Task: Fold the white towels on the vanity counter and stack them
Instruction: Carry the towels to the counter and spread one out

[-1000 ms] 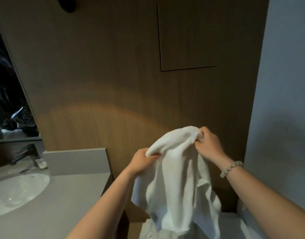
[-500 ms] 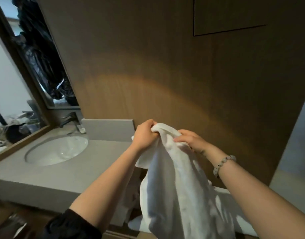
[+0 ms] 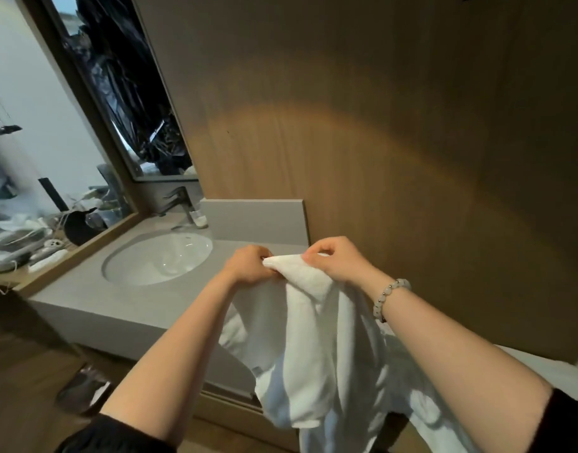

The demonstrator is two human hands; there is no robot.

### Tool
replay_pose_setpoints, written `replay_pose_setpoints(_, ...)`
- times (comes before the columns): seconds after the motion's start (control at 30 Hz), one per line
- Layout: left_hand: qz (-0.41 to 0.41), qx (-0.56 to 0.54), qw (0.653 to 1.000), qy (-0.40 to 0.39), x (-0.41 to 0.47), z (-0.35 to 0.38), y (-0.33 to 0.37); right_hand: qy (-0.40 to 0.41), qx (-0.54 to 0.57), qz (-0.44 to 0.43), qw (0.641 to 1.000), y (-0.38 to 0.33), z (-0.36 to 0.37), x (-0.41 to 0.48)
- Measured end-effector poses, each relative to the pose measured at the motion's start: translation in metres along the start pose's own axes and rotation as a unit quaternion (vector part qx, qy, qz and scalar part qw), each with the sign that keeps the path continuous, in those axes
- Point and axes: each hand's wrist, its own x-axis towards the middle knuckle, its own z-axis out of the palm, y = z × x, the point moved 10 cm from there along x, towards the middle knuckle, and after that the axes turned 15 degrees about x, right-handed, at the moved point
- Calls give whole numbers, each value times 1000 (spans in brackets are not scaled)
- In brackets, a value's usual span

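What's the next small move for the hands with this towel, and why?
Probably draw the hands apart along the top edge of the towel. The left hand and right hand pinch that edge close together, so the cloth hangs bunched and creased in front of the counter. Spreading it should open it flat enough to lay down beside the sink and fold.

dim, warm arc of light on the wood wall (image 3: 362, 152); edges bowed; mirror (image 3: 35, 142) reflection blurred
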Motion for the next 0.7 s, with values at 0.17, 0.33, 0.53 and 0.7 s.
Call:
replay_pose_setpoints(0.17,15,-133,981,-138,11,7,-62,-26,-109,36,993,19,62,37)
replay_pose_setpoints(0.33,16,-67,986,-151,49,20,-124,5,-188,58,980,36,95,76)
replay_pose_setpoints(0.53,22,-4,983,-181,86,39,-200,64,-235,98,965,61,104,102)
replay_pose_setpoints(0.7,-16,-124,978,-169,121,55,-238,85,-230,106,964,75,104,133)
